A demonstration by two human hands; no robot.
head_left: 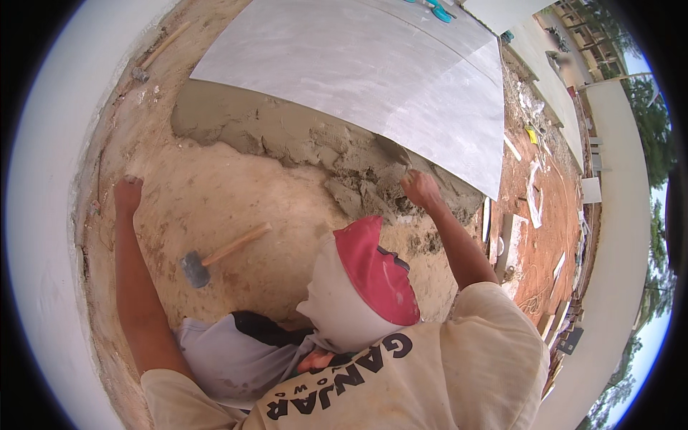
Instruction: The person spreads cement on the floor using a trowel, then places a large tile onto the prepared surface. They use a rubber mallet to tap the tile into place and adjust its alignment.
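Observation:
My right hand [421,189] is closed on the handle of a trowel [392,150], its blade at the rough wet mortar [287,136] along the near edge of a large grey tile [344,64]. Over at the left, my left hand [128,193] is curled into a fist low by the wall; whether anything is in it, I cannot make out. Between my arms a mallet [195,269] with a dark head and wooden handle lies on the sandy ground [236,186]. White and red fabric [358,272] is above my lap, partly hiding the ground.
A white wall [50,179] runs along the left. Another long-handled hammer [158,54] lies beside it. A teal suction lifter [438,10] sits on the far tiles. To the right are red soil [548,236], wood scraps and a pale block [510,244].

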